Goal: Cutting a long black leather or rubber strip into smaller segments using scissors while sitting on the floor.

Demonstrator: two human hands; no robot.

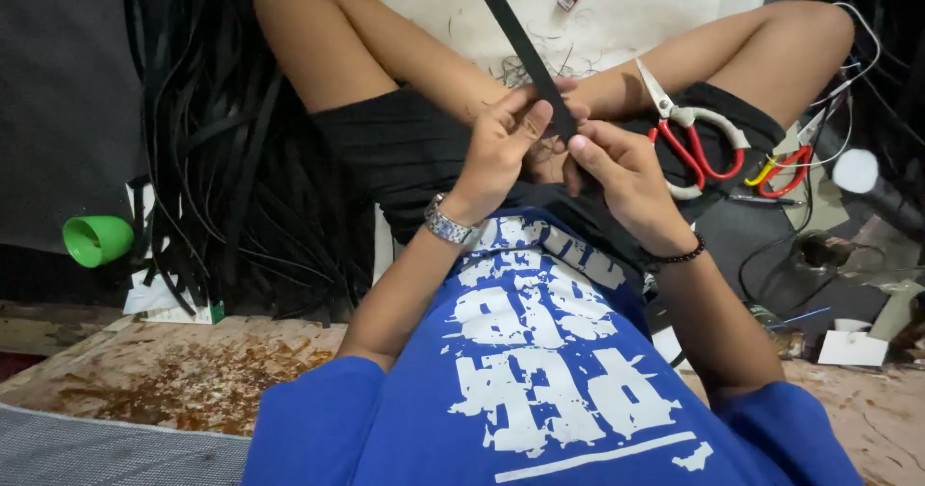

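I sit cross-legged and look down at my lap. A long black strap point(509, 26) runs from the top of the view down to my hands. My left hand point(501, 144), with a metal watch on the wrist, pinches the strap's lower end. My right hand point(621, 173), with a black bead bracelet, grips the same end from the right. Red-and-white scissors point(689, 134) rest on my right thigh, just right of my right hand.
A heap of black strips point(226, 158) lies at the left, with a green cone-shaped cup point(96, 238) beside it. A second pair of red and yellow-handled scissors point(785, 168), cables and paper scraps lie at the right. White cloth point(597, 14) lies ahead.
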